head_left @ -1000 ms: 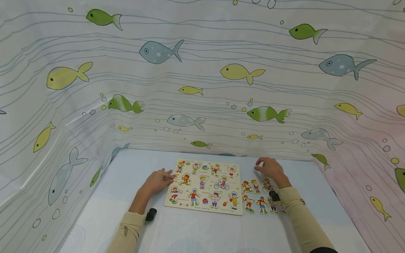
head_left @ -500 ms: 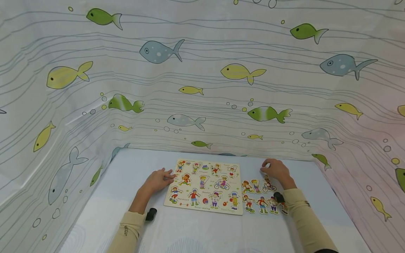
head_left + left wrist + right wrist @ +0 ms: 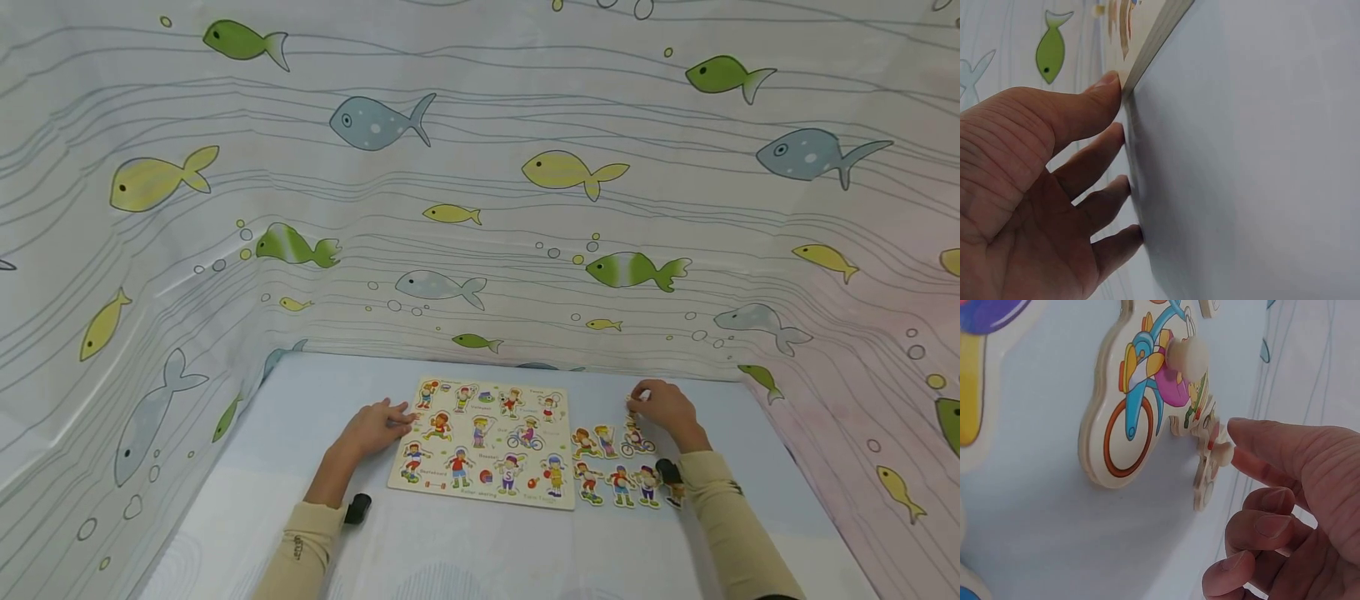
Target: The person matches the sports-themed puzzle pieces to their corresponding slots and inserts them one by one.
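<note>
A wooden knob puzzle board (image 3: 491,479) printed with children doing sports lies on the table. My left hand (image 3: 377,427) rests beside its left edge. In the left wrist view, the thumb touches the board edge (image 3: 1160,37) and the other fingertips meet the tabletop. My right hand (image 3: 667,408) is beyond the loose pieces at the right. Its thumb and forefinger pinch at the pale knob of a small puzzle piece (image 3: 1204,478), low against the table. A cyclist puzzle piece (image 3: 1147,394) with its own round knob lies close by; the right hand's other fingers are curled.
Several loose figure pieces stand in two rows right of the board, among them a skateboarder piece (image 3: 589,483) and a roller-skater piece (image 3: 622,486). A fish-patterned sheet (image 3: 480,250) surrounds the table at the back and sides.
My right hand has shifted right and slightly nearer, its fingertips coming down to the small piece behind the cyclist. The left hand and the board have stayed put.
</note>
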`<state>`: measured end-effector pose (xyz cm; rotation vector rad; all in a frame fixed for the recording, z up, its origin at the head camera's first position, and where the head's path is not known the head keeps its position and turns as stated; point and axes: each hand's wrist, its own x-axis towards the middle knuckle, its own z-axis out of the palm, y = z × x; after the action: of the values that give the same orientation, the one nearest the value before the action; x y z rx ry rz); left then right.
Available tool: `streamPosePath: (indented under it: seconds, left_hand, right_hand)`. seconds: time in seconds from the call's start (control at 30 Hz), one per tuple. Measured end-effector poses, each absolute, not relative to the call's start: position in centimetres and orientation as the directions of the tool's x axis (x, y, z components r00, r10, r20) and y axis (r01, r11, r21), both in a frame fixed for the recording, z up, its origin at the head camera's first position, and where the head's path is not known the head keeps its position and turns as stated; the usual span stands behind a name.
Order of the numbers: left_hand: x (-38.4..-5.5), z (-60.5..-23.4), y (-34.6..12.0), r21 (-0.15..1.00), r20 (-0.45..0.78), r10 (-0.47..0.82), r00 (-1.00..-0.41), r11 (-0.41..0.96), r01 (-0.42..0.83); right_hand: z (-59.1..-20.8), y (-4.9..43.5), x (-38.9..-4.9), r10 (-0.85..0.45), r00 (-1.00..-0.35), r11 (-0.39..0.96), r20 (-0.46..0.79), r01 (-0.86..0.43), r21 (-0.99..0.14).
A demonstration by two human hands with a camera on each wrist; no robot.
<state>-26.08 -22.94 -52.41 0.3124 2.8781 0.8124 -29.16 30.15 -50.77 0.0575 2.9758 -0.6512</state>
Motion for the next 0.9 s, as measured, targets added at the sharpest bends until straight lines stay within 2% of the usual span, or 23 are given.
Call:
streamPosePath:
  seconds: [0.53, 0.9]
  left_hand:
    - [-26.08, -52.51, -22.89, 0.535, -0.072, 0.233, -0.970, 0.830, 0.160]
    - [-26.32, -52.63, -23.05, 0.536, -0.065, 0.235, -0.970, 0.828, 0.165]
  right_hand:
    - [-51.21, 30.74, -28.59, 0.046, -0.993, 0.900, -0.109, 0.088, -0.427]
    - [-51.15, 30.58, -28.57, 0.026, -0.996, 0.901, -0.089, 0.062, -0.430]
